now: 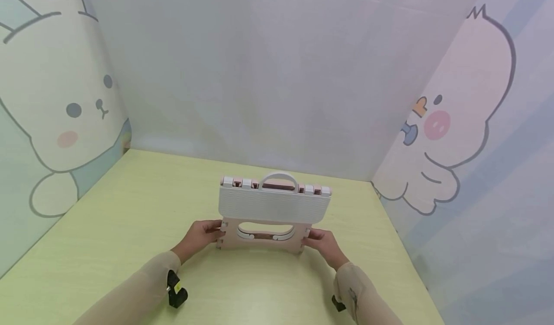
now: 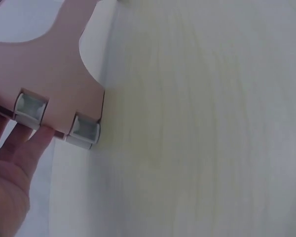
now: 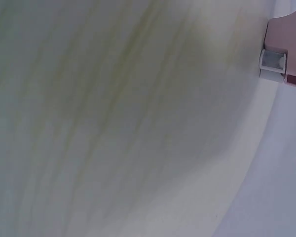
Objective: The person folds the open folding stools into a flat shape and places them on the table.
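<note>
A folding step stool stands upright in the middle of the table, with a white textured panel above a pink leg panel. A white carry handle arches over its hinged top edge. My left hand grips the left side of the pink panel, thumb near the front and fingers at the hinge edge. On the opposite side, my right hand holds the same panel by its right edge. In the left wrist view, the fingertips press between the hinge knuckles. Only a sliver of the right hand shows in its wrist view.
The pale yellow table spreads around the stool. A grey-white curtain hangs behind its far edge, and cartoon-printed curtains flank both sides. Black wrist straps show at the sleeves.
</note>
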`<act>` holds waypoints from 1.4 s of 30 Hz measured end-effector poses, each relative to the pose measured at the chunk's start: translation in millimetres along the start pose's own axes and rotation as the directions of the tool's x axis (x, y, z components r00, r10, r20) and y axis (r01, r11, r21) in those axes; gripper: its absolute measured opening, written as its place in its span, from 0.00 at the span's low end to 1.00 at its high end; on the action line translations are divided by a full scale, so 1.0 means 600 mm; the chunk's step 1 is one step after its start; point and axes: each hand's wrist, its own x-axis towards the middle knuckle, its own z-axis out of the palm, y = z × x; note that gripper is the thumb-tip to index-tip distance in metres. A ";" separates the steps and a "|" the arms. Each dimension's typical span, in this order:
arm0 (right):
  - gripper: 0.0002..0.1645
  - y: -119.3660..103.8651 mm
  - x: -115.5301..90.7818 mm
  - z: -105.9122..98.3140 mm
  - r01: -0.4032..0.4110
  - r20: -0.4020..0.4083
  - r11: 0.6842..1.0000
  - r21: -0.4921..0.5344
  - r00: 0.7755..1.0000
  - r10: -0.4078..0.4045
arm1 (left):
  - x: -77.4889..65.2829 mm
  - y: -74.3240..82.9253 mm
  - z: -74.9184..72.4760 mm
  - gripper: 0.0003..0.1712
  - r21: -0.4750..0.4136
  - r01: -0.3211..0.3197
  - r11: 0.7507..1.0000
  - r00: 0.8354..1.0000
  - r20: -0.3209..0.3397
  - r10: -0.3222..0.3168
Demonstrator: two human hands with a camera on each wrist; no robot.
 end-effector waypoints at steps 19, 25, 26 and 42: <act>0.21 -0.017 -0.004 0.008 -0.021 -0.067 0.994 0.110 0.997 0.029 | 0.002 0.004 0.009 0.17 0.001 0.030 1.000 0.996 -0.081 -0.030; 0.21 -0.022 -0.005 0.010 -0.032 -0.065 0.992 0.125 0.997 0.040 | 0.001 0.005 0.008 0.16 0.035 0.038 0.999 0.996 -0.087 -0.035; 0.21 -0.023 -0.006 0.010 -0.030 -0.064 0.992 0.122 0.997 0.038 | 0.001 0.005 0.008 0.16 0.039 0.037 0.999 0.996 -0.086 -0.033; 0.20 -0.019 0.003 0.009 -0.020 -0.061 0.993 0.112 0.998 0.027 | 0.003 0.008 0.005 0.11 0.027 0.031 0.999 0.996 -0.080 -0.029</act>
